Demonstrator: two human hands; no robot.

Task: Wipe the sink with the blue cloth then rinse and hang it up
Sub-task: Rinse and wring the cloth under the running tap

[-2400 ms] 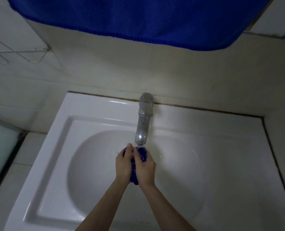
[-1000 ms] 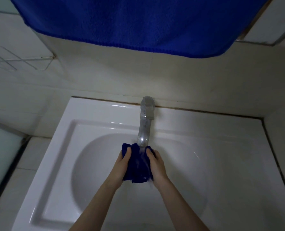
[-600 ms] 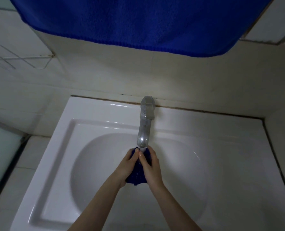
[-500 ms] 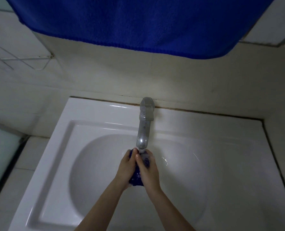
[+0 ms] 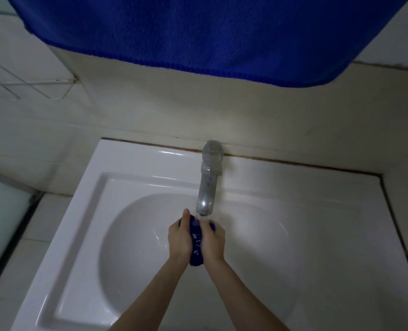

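Sandwiching blue cloth — left hand, right hand

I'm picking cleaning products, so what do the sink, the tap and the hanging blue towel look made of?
Sink: glossy white, probably glazed ceramic, given the crisp light streaks on its rim. Tap: grey metal with a dull, slightly cloudy sheen. Hanging towel: deep blue fuzzy pile with a ribbed hem, probably microfibre or terry.

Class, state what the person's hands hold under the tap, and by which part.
Both hands hold the bunched blue cloth: the left hand grips its left side and the right hand its right side, below the tap.
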